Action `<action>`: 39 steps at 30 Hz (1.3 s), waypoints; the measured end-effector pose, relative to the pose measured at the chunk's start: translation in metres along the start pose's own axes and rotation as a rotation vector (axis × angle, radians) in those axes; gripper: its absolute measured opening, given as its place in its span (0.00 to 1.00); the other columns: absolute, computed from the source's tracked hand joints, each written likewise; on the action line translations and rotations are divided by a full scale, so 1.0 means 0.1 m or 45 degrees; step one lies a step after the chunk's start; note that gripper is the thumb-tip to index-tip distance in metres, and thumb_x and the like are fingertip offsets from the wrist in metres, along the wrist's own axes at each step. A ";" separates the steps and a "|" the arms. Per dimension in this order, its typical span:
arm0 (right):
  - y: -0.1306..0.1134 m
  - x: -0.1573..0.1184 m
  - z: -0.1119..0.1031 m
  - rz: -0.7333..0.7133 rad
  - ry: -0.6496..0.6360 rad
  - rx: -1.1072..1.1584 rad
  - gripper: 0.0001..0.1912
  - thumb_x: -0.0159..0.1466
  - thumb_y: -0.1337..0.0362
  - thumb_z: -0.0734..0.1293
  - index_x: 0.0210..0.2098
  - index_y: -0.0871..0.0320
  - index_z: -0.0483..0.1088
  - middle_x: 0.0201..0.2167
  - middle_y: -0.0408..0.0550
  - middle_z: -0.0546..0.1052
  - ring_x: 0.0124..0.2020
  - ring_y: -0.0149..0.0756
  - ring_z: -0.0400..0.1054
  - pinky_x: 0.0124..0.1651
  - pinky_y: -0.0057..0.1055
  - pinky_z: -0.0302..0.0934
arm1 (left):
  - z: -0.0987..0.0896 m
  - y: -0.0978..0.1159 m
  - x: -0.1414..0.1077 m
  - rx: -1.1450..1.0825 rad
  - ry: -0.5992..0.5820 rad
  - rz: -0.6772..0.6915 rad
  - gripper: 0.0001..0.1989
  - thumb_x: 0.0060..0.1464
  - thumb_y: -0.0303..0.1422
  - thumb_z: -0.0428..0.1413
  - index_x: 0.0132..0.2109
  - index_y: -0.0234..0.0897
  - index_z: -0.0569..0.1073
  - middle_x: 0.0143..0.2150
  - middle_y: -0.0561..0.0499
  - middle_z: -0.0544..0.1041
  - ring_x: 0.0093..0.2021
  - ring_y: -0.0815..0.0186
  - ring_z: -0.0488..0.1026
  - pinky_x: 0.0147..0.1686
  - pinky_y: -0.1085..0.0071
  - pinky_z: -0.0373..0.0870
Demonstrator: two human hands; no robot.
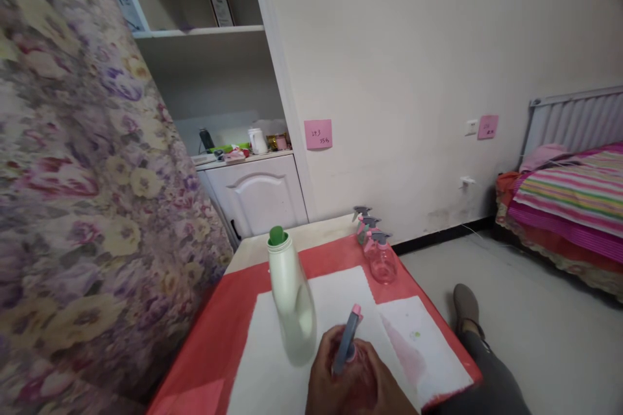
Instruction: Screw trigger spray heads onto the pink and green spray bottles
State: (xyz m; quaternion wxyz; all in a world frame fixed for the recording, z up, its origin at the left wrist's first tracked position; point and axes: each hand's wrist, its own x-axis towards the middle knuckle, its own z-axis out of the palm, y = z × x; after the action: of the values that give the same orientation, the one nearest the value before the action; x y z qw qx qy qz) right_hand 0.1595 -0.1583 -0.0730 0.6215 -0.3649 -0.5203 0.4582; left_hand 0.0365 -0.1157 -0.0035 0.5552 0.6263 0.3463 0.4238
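A spray bottle with a grey and pink trigger head (346, 341) is held between both hands over the white sheet (260, 363). My left hand (325, 373) wraps its left side, and my right hand (382, 379) curls round its right side; the lower body is mostly hidden by fingers. Left of my hands, a pale green jug (291, 301) with its mouth uncapped stands upright, a green cap (277, 235) showing just behind its neck. Several spray bottles with pink and grey heads stand in a row at the back right, the nearest a clear pink one (383, 264).
A red cloth (221, 311) covers the table. A second white sheet (428, 343) with a pink wet stain lies at the right. Floral curtain (97, 207) hangs at left, a cabinet (265, 198) behind. A leg (491, 369) and a bed (574, 207) are on the right.
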 end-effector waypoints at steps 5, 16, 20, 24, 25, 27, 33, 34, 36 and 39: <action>0.08 -0.02 -0.01 -0.020 0.008 0.015 0.44 0.44 0.76 0.71 0.59 0.51 0.57 0.59 0.53 0.69 0.62 0.50 0.62 0.64 0.47 0.56 | -0.09 0.03 0.00 0.014 -0.196 0.017 0.18 0.50 0.42 0.61 0.47 0.39 0.76 0.47 0.45 0.80 0.47 0.56 0.75 0.50 0.63 0.70; -0.05 0.00 0.01 0.004 0.006 -0.049 0.44 0.42 0.79 0.68 0.58 0.51 0.59 0.56 0.52 0.70 0.60 0.50 0.64 0.62 0.46 0.58 | 0.00 0.02 -0.05 -0.038 -0.035 -0.003 0.21 0.47 0.41 0.63 0.49 0.41 0.75 0.51 0.44 0.79 0.52 0.54 0.74 0.53 0.63 0.70; -0.07 0.00 0.01 0.002 -0.015 0.010 0.42 0.43 0.78 0.68 0.56 0.51 0.60 0.55 0.51 0.72 0.59 0.50 0.65 0.61 0.46 0.59 | -0.01 0.10 -0.06 0.043 -0.063 0.048 0.17 0.49 0.42 0.61 0.45 0.40 0.77 0.43 0.46 0.81 0.46 0.55 0.76 0.49 0.64 0.71; -0.08 0.00 0.03 0.004 -0.025 0.146 0.40 0.42 0.77 0.67 0.54 0.52 0.62 0.53 0.50 0.74 0.59 0.50 0.66 0.60 0.45 0.61 | 0.10 -0.03 -0.01 0.057 0.186 0.037 0.12 0.42 0.37 0.66 0.35 0.39 0.75 0.31 0.51 0.78 0.35 0.60 0.76 0.38 0.69 0.73; -0.07 0.00 0.03 0.004 -0.015 0.157 0.40 0.42 0.77 0.68 0.55 0.52 0.62 0.52 0.50 0.74 0.58 0.50 0.66 0.60 0.45 0.61 | 0.11 -0.07 0.00 0.054 0.210 0.047 0.12 0.43 0.36 0.65 0.35 0.39 0.74 0.31 0.51 0.78 0.35 0.60 0.76 0.38 0.69 0.73; -0.05 0.00 0.03 0.011 0.004 0.146 0.40 0.42 0.75 0.69 0.55 0.52 0.62 0.53 0.51 0.74 0.58 0.51 0.66 0.60 0.46 0.61 | 0.10 -0.12 0.00 0.087 0.220 0.067 0.12 0.43 0.34 0.65 0.37 0.39 0.75 0.34 0.51 0.78 0.38 0.59 0.76 0.41 0.68 0.73; 0.08 -0.02 0.00 0.035 0.023 0.047 0.45 0.43 0.70 0.74 0.59 0.51 0.58 0.56 0.53 0.71 0.60 0.52 0.64 0.61 0.48 0.59 | 0.00 -0.08 -0.04 0.258 0.100 0.288 0.13 0.50 0.38 0.61 0.43 0.40 0.76 0.43 0.48 0.78 0.47 0.57 0.75 0.49 0.65 0.72; 0.11 -0.02 -0.01 0.026 0.023 0.043 0.45 0.43 0.69 0.74 0.59 0.51 0.58 0.55 0.53 0.71 0.60 0.53 0.64 0.61 0.48 0.60 | 0.00 -0.04 -0.04 0.272 0.110 0.292 0.13 0.50 0.39 0.60 0.43 0.40 0.76 0.43 0.48 0.78 0.46 0.57 0.75 0.48 0.65 0.72; 0.14 -0.02 -0.01 0.009 0.024 0.025 0.44 0.44 0.68 0.75 0.58 0.51 0.59 0.55 0.52 0.71 0.59 0.53 0.64 0.61 0.48 0.59 | 0.02 0.06 -0.05 0.295 0.123 0.269 0.12 0.52 0.40 0.60 0.42 0.40 0.76 0.42 0.49 0.79 0.44 0.58 0.76 0.47 0.66 0.73; 0.17 -0.03 -0.02 -0.003 0.048 -0.040 0.43 0.44 0.67 0.76 0.57 0.51 0.59 0.54 0.52 0.71 0.59 0.52 0.65 0.61 0.47 0.60 | 0.03 0.22 -0.07 0.297 0.100 0.249 0.12 0.53 0.40 0.59 0.43 0.40 0.76 0.41 0.49 0.80 0.43 0.59 0.76 0.45 0.66 0.73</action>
State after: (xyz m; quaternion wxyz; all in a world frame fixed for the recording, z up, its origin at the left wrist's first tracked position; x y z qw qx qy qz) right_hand 0.1577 -0.1558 -0.0897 0.6260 -0.3824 -0.5161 0.4423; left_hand 0.0353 -0.1264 0.0168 0.4206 0.7005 0.3518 0.4568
